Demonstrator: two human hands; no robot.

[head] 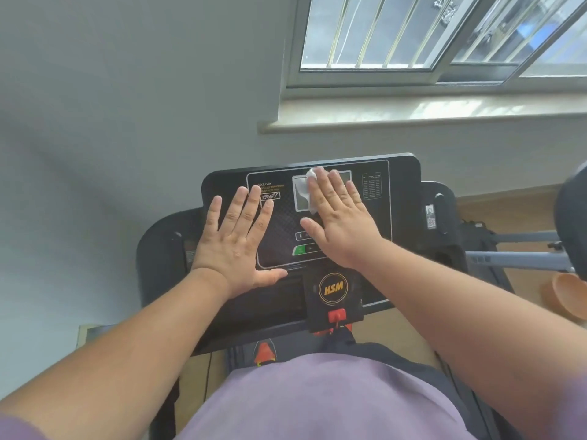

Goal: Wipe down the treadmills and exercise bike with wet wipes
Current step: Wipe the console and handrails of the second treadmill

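Note:
A black treadmill console (403, 185) with an orange HSM badge (333, 289) stands in front of me below a window. My right hand (340, 217) lies flat with straight fingers on the console's display and presses a white wet wipe (307, 190) against it; the wipe shows to the left of and under the fingers. My left hand (236, 239) rests flat with spread fingers on the console's left side and holds nothing.
A red safety key (337, 315) sits below the badge. The grey frame of another machine (521, 257) and a dark rounded part (571, 217) lie to the right. A wall is to the left, and the window sill (413, 117) runs above the console.

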